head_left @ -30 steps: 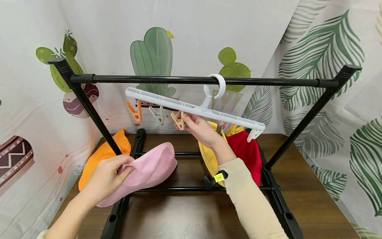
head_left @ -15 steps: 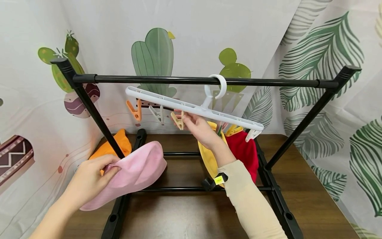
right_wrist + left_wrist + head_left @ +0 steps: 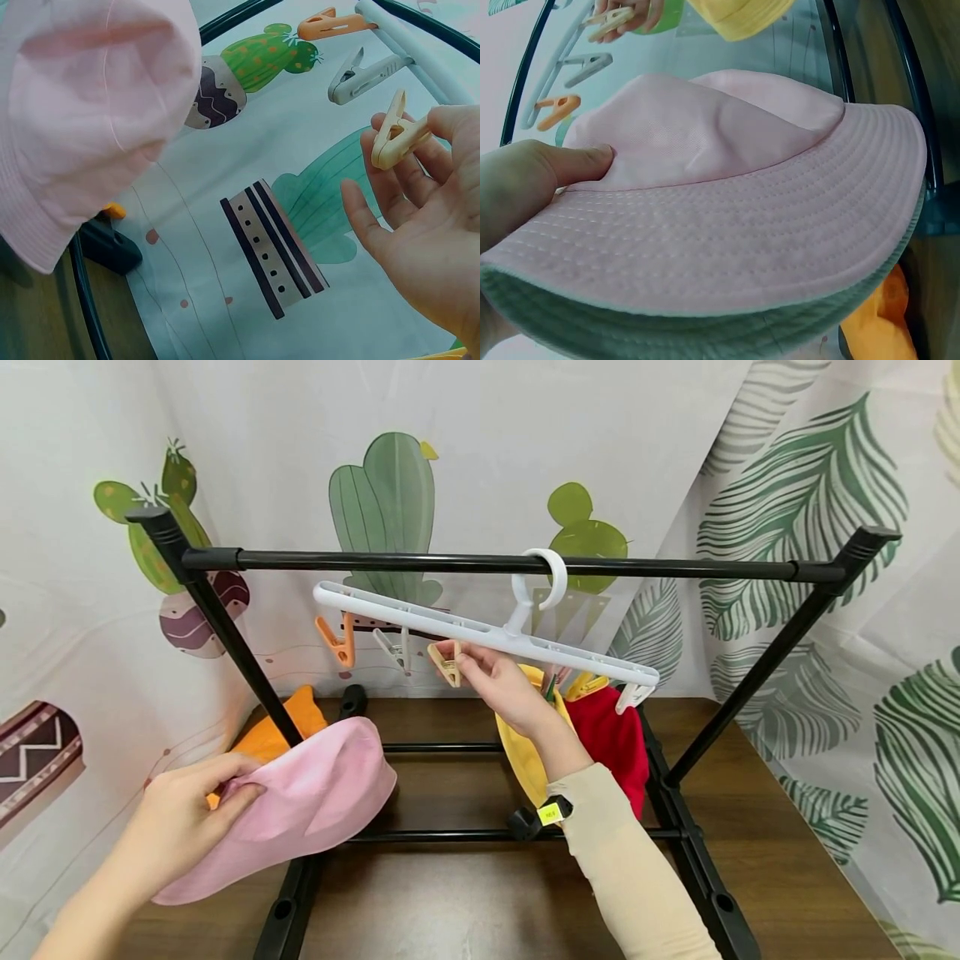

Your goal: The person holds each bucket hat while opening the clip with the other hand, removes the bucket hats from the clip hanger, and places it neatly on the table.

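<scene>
Pink hat (image 3: 318,797) is pinched by left grip (image 3: 183,814) at lower left, long axis slanted up rightward; cream clip (image 3: 399,146), pinched by right grip (image 3: 497,683), is seen up and right, well apart.

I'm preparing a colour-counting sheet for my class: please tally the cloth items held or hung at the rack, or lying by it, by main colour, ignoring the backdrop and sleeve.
Pink hat: 1
Orange item: 1
Yellow item: 1
Red item: 1
Total: 4
</scene>
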Available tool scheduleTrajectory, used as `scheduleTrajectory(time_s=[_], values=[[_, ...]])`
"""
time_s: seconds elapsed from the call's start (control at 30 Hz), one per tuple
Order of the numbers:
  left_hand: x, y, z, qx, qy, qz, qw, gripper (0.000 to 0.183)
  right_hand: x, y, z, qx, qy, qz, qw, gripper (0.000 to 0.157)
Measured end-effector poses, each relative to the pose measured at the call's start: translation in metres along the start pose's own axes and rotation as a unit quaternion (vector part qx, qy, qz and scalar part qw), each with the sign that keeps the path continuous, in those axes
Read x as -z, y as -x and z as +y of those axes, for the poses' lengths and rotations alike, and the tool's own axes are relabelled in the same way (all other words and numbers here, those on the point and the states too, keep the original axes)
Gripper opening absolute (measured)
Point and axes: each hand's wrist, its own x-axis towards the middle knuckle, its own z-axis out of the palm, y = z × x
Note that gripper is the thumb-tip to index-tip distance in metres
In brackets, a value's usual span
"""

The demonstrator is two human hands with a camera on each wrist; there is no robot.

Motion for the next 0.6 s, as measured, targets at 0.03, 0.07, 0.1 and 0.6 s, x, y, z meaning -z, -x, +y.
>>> scheduleTrajectory(time_s=[0.03,0.07,0.1,0.6], values=[[0.002,0.001,-0.001,-0.003,-0.002,0.003,1.0,0.018,0.0,0.0,0.0,-0.001,0.003,0.0,1.0,0.033],[0.003,0.002,-0.002,-0.006,0.0,0.007,1.0,0.016,0.0,0.0,0.0,-0.001,0.004,0.0,1.0,0.033],[0.005,0.003,-0.004,-0.009,0.001,0.009,0.9999,0.015,0.0,0.0,0.0,-0.002,0.006,0.0,1.0,0.033],[0.034,0.02,-0.02,-0.003,-0.007,0.061,0.9981,0.043,0.001,-0.001,0.003,0.004,0.014,0.002,1.0,0.033]])
